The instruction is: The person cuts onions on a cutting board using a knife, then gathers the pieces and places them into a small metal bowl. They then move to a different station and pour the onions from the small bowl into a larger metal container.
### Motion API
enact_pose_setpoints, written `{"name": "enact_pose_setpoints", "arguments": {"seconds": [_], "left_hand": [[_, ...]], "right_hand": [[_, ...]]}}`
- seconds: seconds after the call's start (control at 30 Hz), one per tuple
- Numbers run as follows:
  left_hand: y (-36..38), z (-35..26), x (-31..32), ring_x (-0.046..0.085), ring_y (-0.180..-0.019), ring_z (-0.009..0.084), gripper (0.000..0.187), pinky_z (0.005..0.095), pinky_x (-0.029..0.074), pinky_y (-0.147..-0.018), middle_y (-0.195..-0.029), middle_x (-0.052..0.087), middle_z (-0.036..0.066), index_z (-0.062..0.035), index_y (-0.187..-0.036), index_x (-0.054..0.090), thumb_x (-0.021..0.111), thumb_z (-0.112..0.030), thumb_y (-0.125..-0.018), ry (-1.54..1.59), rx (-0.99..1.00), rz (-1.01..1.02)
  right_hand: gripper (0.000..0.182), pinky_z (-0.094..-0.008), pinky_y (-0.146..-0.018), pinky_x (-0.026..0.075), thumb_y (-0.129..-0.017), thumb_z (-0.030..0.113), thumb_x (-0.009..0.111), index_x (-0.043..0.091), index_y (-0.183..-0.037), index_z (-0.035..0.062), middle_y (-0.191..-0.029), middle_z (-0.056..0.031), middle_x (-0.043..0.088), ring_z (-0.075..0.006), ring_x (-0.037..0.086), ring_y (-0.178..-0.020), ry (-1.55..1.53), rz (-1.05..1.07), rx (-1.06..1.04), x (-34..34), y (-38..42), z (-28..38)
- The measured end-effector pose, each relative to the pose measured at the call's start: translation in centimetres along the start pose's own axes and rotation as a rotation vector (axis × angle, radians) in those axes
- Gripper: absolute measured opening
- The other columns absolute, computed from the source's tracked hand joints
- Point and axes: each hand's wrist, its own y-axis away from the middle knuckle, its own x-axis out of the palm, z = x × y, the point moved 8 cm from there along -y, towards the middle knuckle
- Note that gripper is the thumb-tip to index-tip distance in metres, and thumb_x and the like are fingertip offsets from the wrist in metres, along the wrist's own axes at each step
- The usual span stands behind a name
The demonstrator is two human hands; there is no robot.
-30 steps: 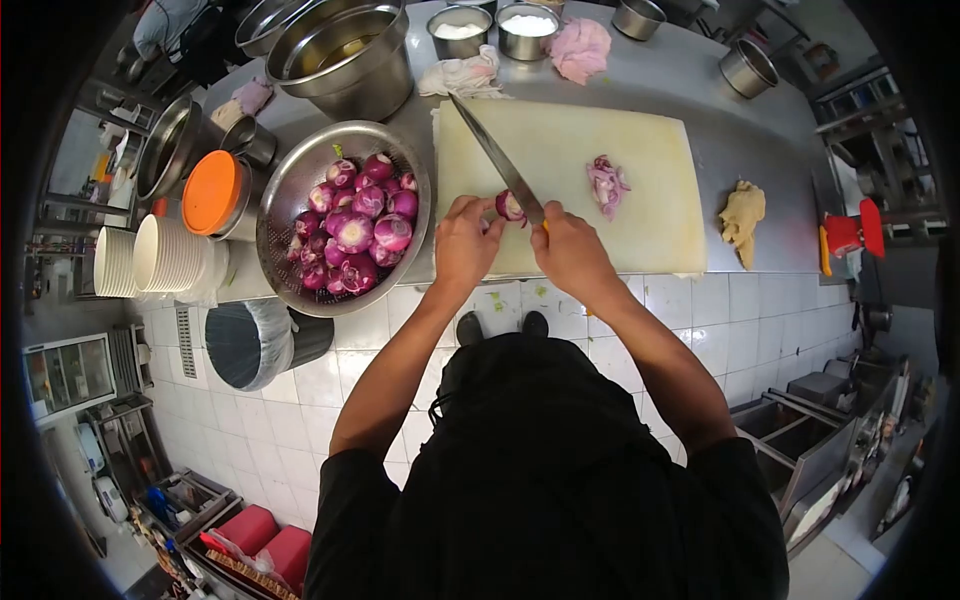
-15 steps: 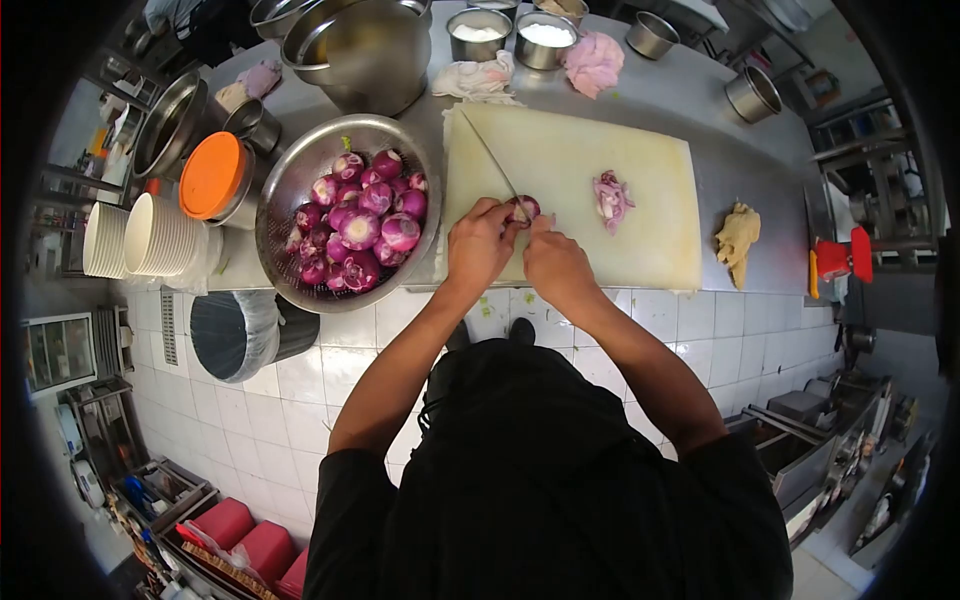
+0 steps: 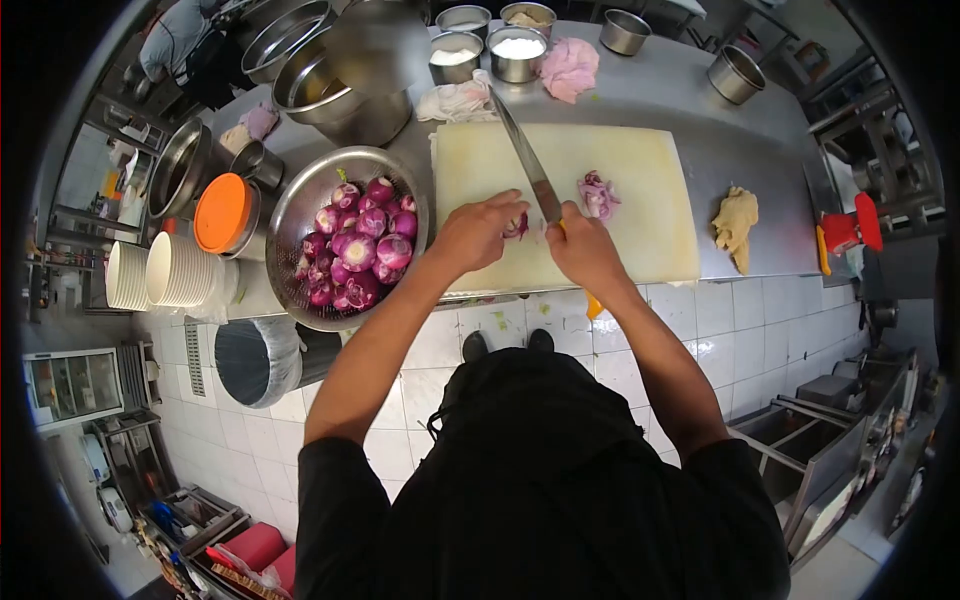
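Note:
My right hand (image 3: 583,248) is closed round the handle of a long kitchen knife (image 3: 528,152). Its blade points away over the cutting board (image 3: 650,160), and an orange handle end shows below the hand. To the left, my left hand (image 3: 478,232) has its fingers round a purple onion (image 3: 517,226) at the board's near side; the fingers partly hide it. A small heap of onion trimmings (image 3: 599,195) lies on the board beyond my right hand. Left of the board, a perforated steel colander (image 3: 283,262) holds several peeled purple onions (image 3: 357,252).
A crumpled tan cloth (image 3: 736,228) lies right of the board. At the back are a large steel pot (image 3: 370,125), a pink cloth (image 3: 569,70) and steel containers (image 3: 519,52). An orange-lidded tub (image 3: 222,213) and stacked white bowls (image 3: 180,275) stand left. Below is a lined bin (image 3: 250,365).
The knife has come away from the onion, moving right, with its blade now apart from it. My hands have separated slightly. The whole view has shifted a little.

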Motion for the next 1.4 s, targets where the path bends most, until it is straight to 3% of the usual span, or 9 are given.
{"name": "enact_pose_setpoints", "arguments": {"seconds": [0.13,0.23,0.33,0.43,0.63,0.83,1.13,1.4], "left_hand": [[-1.8,0.8,2.1,0.066,-0.114,0.0308,0.051,0.0428,0.054,-0.096,-0.128,0.067,0.009,-0.012,-0.122,0.073,0.065,0.003,-0.074,-0.118,0.1,0.248],[-1.7,1.4,1.6,0.066,-0.114,0.0319,0.049,0.0426,0.053,-0.097,-0.128,0.066,0.01,-0.0112,-0.123,0.072,0.072,-0.002,-0.075,-0.156,-0.004,0.249],[-0.5,2.2,1.0,0.066,-0.112,0.0338,0.051,0.0432,0.053,-0.097,-0.125,0.066,0.012,-0.0099,-0.124,0.071,0.081,-0.01,-0.073,-0.039,-0.165,0.173],[0.5,2.1,0.9,0.065,-0.11,0.0355,0.057,0.0436,0.053,-0.095,-0.122,0.066,0.013,-0.0085,-0.124,0.07,0.087,-0.016,-0.07,-0.003,-0.197,0.015],[1.8,1.8,1.0,0.066,-0.107,0.037,0.059,0.0433,0.054,-0.094,-0.122,0.065,0.015,-0.0076,-0.126,0.069,0.087,-0.013,-0.07,0.08,-0.199,-0.08],[3.4,1.4,1.7,0.066,-0.112,0.0361,0.058,0.0409,0.053,-0.097,-0.127,0.065,0.017,-0.0034,-0.125,0.069,0.087,-0.012,-0.07,0.153,-0.386,-0.234],[5.3,1.9,0.4,0.069,-0.102,0.0343,0.044,0.0399,0.056,-0.09,-0.119,0.068,0.014,-0.001,-0.113,0.07,0.085,-0.007,-0.072,0.227,-0.259,-0.444],[5.1,2.7,0.3,0.069,-0.098,0.0332,0.038,0.0382,0.056,-0.086,-0.116,0.068,0.014,0.0012,-0.109,0.07,0.084,-0.006,-0.074,0.369,-0.24,-0.398]], "right_hand": [[0.029,-0.0577,-0.085,0.052,-0.094,0.018,0.057,0.054,-0.115,-0.0019,-0.093,-0.0325,0.068,-0.0494,0.066,-0.092,0.002,-0.064,0.002,-1.1,-0.5,-2.8],[0.028,-0.0555,-0.085,0.052,-0.093,0.019,0.059,0.058,-0.114,-0.0007,-0.095,-0.0302,0.069,-0.0483,0.066,-0.093,-0.083,0.002,-0.013,-1.2,0.0,-3.8],[0.028,-0.054,-0.085,0.052,-0.092,0.02,0.06,0.062,-0.108,-0.0021,-0.095,-0.0277,0.07,-0.0478,0.066,-0.093,-0.036,0.051,-0.078,-0.6,-0.6,-4.6],[0.027,-0.0528,-0.084,0.052,-0.092,0.021,0.061,0.063,-0.103,-0.0031,-0.094,-0.0272,0.07,-0.0479,0.066,-0.092,-0.071,0.022,-0.064,-0.7,-0.6,-5.0],[0.029,-0.0511,-0.084,0.053,-0.091,0.023,0.061,0.063,-0.104,-0.0026,-0.093,-0.0275,0.071,-0.0465,0.067,-0.093,-0.099,-0.119,0.002,-2.4,-0.5,-5.5],[0.031,-0.0515,-0.083,0.053,-0.092,0.025,0.06,0.062,-0.105,-0.0036,-0.092,-0.0273,0.071,-0.0467,0.068,-0.09,-0.21,-0.03,0.1,-3.0,-0.7,-5.0],[0.032,-0.0576,-0.083,0.053,-0.094,0.019,0.055,0.056,-0.114,-0.0054,-0.088,-0.0323,0.068,-0.0504,0.067,-0.088,0.003,-0.013,-0.035,0.6,2.6,0.2],[0.029,-0.0582,-0.086,0.052,-0.096,0.016,0.052,0.054,-0.114,-0.0066,-0.087,-0.0325,0.069,-0.0501,0.067,-0.088,0.056,0.018,-0.074,4.5,3.2,3.0]]}}
